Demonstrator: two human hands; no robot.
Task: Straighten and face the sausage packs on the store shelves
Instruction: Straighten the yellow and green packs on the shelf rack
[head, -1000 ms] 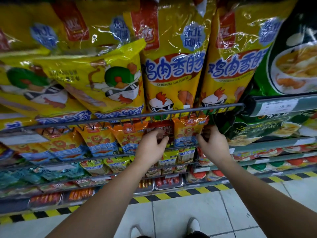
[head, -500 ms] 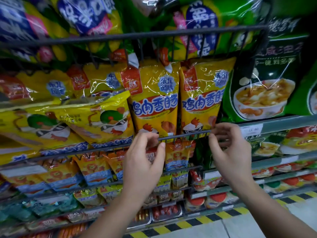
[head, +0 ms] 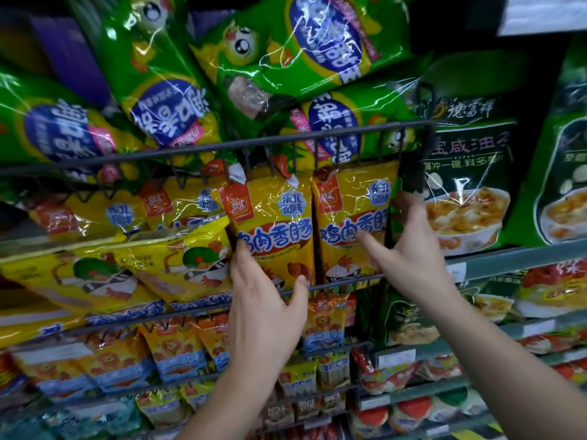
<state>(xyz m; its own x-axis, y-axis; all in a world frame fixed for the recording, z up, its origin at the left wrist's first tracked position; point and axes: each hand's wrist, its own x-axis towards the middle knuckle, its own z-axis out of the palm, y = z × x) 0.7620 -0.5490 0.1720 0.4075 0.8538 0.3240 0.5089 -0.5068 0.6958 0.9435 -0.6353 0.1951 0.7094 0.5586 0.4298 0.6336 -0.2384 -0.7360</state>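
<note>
Two yellow sausage packs are standing side by side just above the lower wire rail. Their feet are tucked behind it, their long axes are running vertical, and their printed faces are looking out at you. The left yellow pack is leaning slightly, top tipping leftward. The right yellow pack is sitting squarer.

Your left hand is lying across the rail. Its fingers are stretching nearly straight up the left pack's left edge, and the thumb is splaying onto the lower front right at the rail. It is bracketing the pack, not clenching it.

Your right hand is spreading wide above the rail's right end. The thumb is pointing onto the right pack's front and the fingers are reaching past its outer edge. I cannot tell whether they are touching the back.

Judgement: both packs are lying ahead of and above your hands, one hand per pack. Your left hand is nearer the leaning one, so pressing inward and squaring looks like the call.

Further left along the rail, the slanted yellow packs are lying diagonal. Well above the rail, green packs are slumping over the upper wire rail. Beyond the lower rail's right end, dark green soup packs are standing. Below the rail, small orange packs are hanging.
</note>
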